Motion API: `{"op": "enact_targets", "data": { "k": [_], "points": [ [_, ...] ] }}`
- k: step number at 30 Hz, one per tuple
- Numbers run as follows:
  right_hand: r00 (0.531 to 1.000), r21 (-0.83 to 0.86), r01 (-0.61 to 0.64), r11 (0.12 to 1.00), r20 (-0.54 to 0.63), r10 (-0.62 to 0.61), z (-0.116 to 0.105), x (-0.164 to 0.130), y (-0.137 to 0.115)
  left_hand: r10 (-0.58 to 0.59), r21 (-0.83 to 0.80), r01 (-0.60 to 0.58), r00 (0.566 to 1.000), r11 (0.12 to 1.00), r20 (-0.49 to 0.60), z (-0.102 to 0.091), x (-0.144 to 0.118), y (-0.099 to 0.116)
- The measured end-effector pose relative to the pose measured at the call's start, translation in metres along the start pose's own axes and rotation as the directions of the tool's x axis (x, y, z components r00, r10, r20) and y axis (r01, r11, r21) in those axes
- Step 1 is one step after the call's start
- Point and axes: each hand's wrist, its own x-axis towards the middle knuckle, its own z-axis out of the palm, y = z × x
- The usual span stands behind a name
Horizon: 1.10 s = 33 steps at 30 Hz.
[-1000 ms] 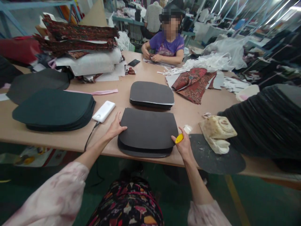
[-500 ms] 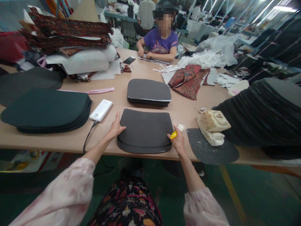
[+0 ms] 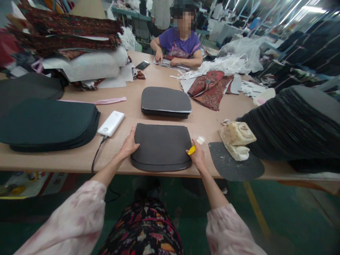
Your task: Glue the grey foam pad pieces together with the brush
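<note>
A dark grey rounded panel [image 3: 162, 143] lies on a small stack of similar panels right in front of me, its top sheet slightly offset from the curved front rim below. My left hand [image 3: 129, 143] grips its left edge, thumb on top and fingers along the side. At the right edge my right hand [image 3: 198, 156] presses its thumb on the panel while holding a small yellow-handled brush [image 3: 192, 149] with a whitish end. The undersides of the fingers are hidden. Behind this stack sits another stack of grey panels [image 3: 166, 100] with a pale edge.
Dark green panels [image 3: 50, 118] and a white power bank [image 3: 111, 123] with a cable lie left. On the right, a stained cream container [image 3: 237, 135] rests on a dark panel [image 3: 217, 159] beside a tall dark stack [image 3: 287, 124]. Across the table a person [image 3: 177, 46] handles patterned fabric.
The top panel and both hands have shifted slightly. The brush in my right hand has tilted, so more of its whitish end shows. The person opposite has moved their hands.
</note>
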Motion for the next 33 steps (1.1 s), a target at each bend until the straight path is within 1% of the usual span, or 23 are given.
{"op": "enact_targets", "data": {
  "k": [3, 7, 16, 23, 26, 28, 30, 32, 33],
  "points": [
    [1.000, 0.013, 0.010, 1.000, 0.019, -0.010, -0.002, 0.001, -0.003, 0.008, 0.032, -0.008, 1.000, 0.999, 0.002, 0.001, 0.000, 0.001],
    [1.000, 0.018, 0.007, 1.000, 0.018, -0.008, -0.004, 0.003, -0.004, -0.045, 0.075, 0.045, 0.999, 0.996, 0.009, 0.000, 0.001, 0.003],
    [0.999, 0.059, 0.012, 0.998, 0.036, -0.014, -0.005, 0.002, 0.001, -0.101, 0.060, 0.101, 0.995, 0.993, -0.004, -0.003, 0.003, 0.004],
    [0.999, 0.052, 0.026, 0.998, 0.036, -0.028, -0.003, 0.002, 0.002, -0.087, 0.033, 0.086, 0.996, 0.996, 0.012, 0.000, 0.005, 0.000],
    [0.999, 0.040, 0.030, 0.999, 0.042, -0.032, -0.002, 0.000, 0.003, -0.056, 0.006, 0.056, 0.998, 0.998, 0.005, 0.002, 0.004, -0.003],
    [0.998, -0.009, 0.040, 0.999, 0.042, -0.039, -0.001, -0.002, 0.004, -0.023, -0.032, 0.023, 1.000, 0.999, 0.007, 0.004, 0.002, -0.005],
    [0.998, -0.121, 0.067, 0.990, 0.014, -0.066, 0.001, -0.004, 0.007, -0.002, -0.063, 0.002, 1.000, 0.998, 0.014, 0.006, -0.001, -0.006],
    [0.994, -0.251, 0.093, 0.963, -0.035, -0.105, 0.004, -0.004, 0.010, 0.024, -0.091, -0.023, 1.000, 0.996, 0.008, 0.008, -0.003, -0.008],
    [0.990, -0.291, 0.106, 0.951, -0.054, -0.127, 0.005, -0.004, 0.010, 0.035, -0.100, -0.035, 0.999, 0.994, -0.002, 0.008, -0.004, -0.009]
  ]
}}
